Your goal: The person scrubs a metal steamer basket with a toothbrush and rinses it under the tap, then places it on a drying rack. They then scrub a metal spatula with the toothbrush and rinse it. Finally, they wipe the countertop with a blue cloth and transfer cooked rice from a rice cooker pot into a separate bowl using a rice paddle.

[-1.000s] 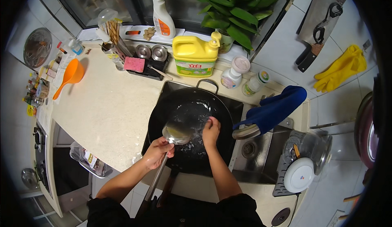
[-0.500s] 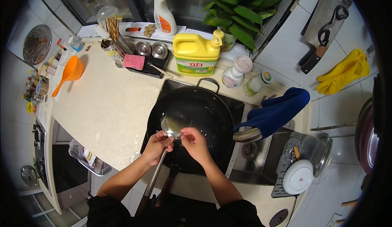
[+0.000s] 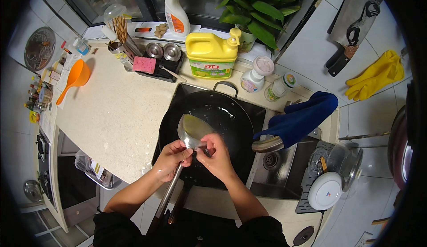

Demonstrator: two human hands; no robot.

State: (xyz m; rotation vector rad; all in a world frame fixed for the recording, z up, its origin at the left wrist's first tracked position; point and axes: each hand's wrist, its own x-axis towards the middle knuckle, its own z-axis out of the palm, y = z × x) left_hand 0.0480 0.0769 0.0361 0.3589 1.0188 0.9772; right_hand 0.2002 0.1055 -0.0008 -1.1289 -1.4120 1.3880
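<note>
A metal wok spatula (image 3: 191, 128) is held over the black wok (image 3: 222, 167), its wide head upward and its long handle slanting down toward my body. Around the neck, just under the head, my left hand (image 3: 171, 160) is closed. My right hand (image 3: 215, 156) pinches the lower right edge of the head, fingers bent and close to my left thumb. The wok lies in the left sink basin, wet inside with small drops. Its loop handle points away from me, and its long handle (image 3: 181, 200) comes toward me beside the spatula's.
Right of the wok, a blue cloth (image 3: 307, 117) hangs over the faucet above the other sink basin (image 3: 284, 169). A yellow detergent jug (image 3: 211, 59) and pump bottles line the back. A pink sponge (image 3: 144, 64) sits on a black rack; a white plate (image 3: 325, 191) leans at right.
The spatula's head has tilted, showing more of its broad face. My right hand has shifted slightly, its fingers now on the head's edge. My left hand keeps its hold.
</note>
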